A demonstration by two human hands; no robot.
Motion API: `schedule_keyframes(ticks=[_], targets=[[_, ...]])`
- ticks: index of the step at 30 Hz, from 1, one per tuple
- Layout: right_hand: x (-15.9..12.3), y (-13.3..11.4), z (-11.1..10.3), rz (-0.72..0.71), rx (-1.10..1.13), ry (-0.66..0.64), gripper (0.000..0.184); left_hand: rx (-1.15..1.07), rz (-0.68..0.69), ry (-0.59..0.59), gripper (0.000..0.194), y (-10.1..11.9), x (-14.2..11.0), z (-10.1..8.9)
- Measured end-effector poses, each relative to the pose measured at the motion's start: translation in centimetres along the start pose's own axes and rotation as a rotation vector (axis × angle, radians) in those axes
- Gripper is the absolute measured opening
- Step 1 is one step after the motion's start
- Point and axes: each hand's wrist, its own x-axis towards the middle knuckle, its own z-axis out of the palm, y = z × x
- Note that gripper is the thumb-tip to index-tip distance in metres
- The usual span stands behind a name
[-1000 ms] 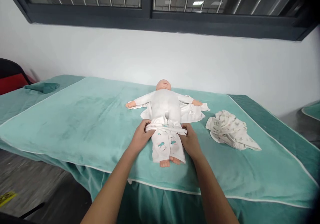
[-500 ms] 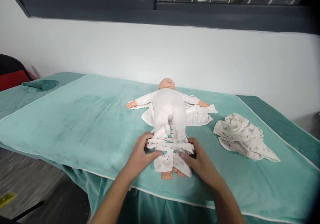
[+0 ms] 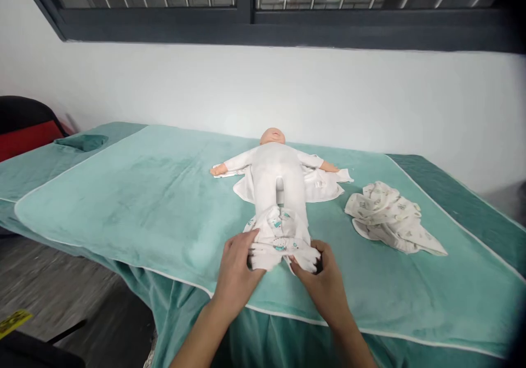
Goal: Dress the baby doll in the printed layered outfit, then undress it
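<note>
A baby doll [image 3: 273,162] lies on its back, head toward the wall and arms spread, with a white body and sleeves. Around its lower legs are bunched printed baby pants [image 3: 279,231], white with teal figures. My left hand [image 3: 238,266] grips the pants at their left side, thumb in front. On the right side my right hand [image 3: 322,280] pinches the other part of the cloth. The doll's feet are hidden by the cloth. Beneath the doll's back a white baby shirt [image 3: 324,186] lies spread open.
A crumpled printed baby garment [image 3: 392,220] lies to the right on the green table cover [image 3: 123,203]. Behind the table is a white wall below a barred window [image 3: 246,17]. A black and red chair [image 3: 27,130] stands at the far left.
Both hands have moved the pants' lower part toward the doll's feet and gathered it, so the feet no longer show. The view has shifted slightly.
</note>
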Motion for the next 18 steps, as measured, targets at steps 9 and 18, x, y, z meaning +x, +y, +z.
schedule_keyframes(ticks=[9, 18], targets=[[-0.2, -2.8, -2.1, 0.089, -0.147, -0.193, 0.019, 0.065, -0.339, -0.136, 0.045, 3.0, -0.6, -2.7], [-0.2, -5.4, -3.5, 0.301, 0.161, -0.445, 0.017, 0.161, -0.325, -0.294, 0.052, 2.7, 0.1, -3.2]])
